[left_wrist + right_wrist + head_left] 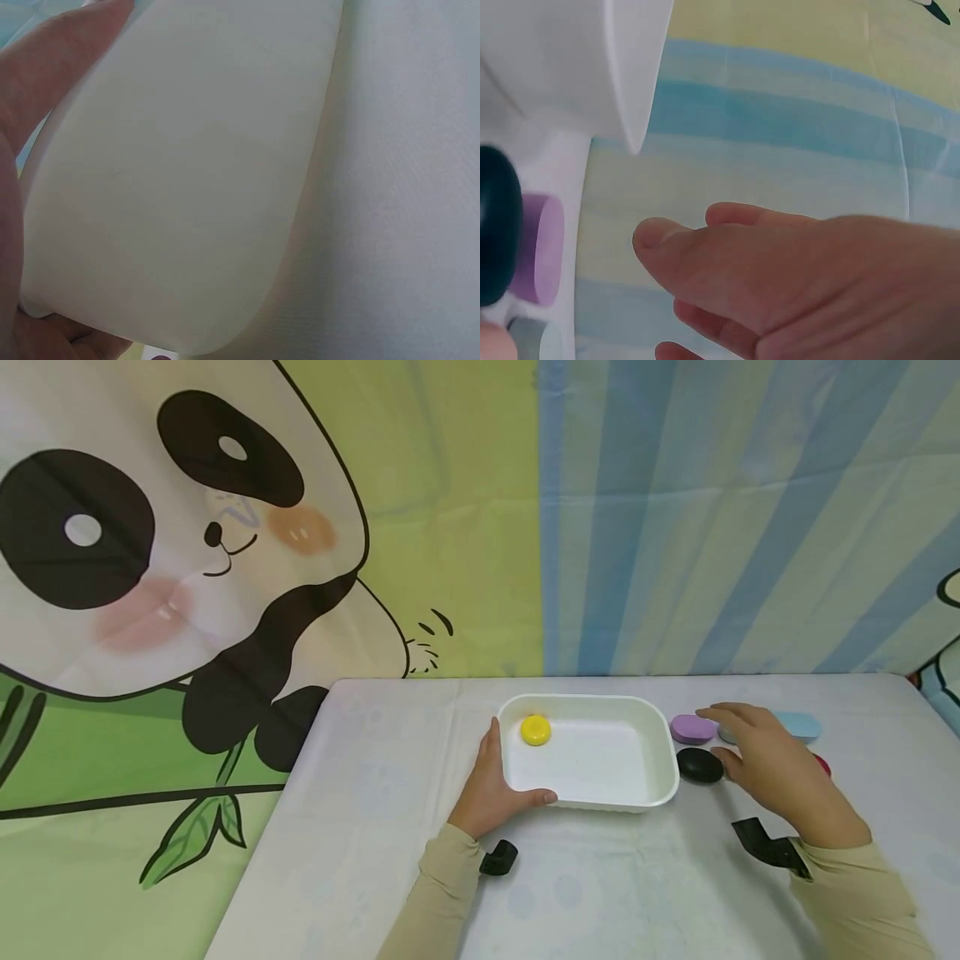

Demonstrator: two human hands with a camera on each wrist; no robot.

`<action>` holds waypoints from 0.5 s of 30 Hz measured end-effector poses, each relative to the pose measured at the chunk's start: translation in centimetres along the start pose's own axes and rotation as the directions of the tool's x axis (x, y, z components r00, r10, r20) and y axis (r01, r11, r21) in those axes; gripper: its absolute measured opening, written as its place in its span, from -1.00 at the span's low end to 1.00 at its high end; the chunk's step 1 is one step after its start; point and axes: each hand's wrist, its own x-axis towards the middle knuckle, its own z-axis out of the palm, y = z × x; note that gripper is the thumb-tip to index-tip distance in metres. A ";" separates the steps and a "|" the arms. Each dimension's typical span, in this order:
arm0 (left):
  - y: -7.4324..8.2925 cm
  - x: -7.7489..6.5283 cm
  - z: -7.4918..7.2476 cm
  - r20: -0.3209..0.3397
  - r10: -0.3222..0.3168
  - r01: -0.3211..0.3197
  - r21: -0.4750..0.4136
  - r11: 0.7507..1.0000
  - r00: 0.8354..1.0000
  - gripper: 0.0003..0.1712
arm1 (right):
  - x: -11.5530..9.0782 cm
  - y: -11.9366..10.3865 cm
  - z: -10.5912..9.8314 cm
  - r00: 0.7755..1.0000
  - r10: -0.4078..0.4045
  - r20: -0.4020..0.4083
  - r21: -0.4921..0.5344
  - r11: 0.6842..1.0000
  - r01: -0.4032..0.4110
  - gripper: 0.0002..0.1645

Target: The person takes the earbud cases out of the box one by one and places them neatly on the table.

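A white tray (600, 760) with a yellow round piece (536, 730) inside stands on the table. My left hand (495, 789) holds its front left corner, thumb along the front rim and fingers along the left side. In the left wrist view, the tray wall (187, 165) fills the middle. To the tray's right, my right hand (776, 768) hovers with fingers spread apart, nothing visible between them. A black oval piece (699, 766) lies by its thumb, and a purple rounded piece (693, 728) lies just left of its fingertips. The right wrist view shows this hand (780, 270) without anything in it.
A light blue rounded piece (799, 725) lies behind the right hand. A red piece (823, 765) is mostly hidden by that hand. Partly covered by its fingers is a grey piece (726, 735). The white-covered table (390, 760) meets a printed cloth backdrop (465, 527) at the back.
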 end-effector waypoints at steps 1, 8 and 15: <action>0.0 0.0 0.0 0.001 0.000 0.000 -0.002 1.000 1.000 0.67 | 0.2 -0.4 0.0 1.000 0.005 0.012 0.002 1.000 -0.005 -0.31; 0.2 -0.1 -0.1 0.004 0.000 0.000 -0.002 1.000 1.000 0.67 | 1.7 -2.7 0.9 0.997 0.017 0.073 0.023 1.000 -0.019 -0.35; 0.2 -0.1 -0.1 0.000 -0.008 0.008 0.017 1.000 1.000 0.66 | 2.7 -4.8 2.2 0.997 -0.043 0.058 0.038 0.998 0.041 -0.37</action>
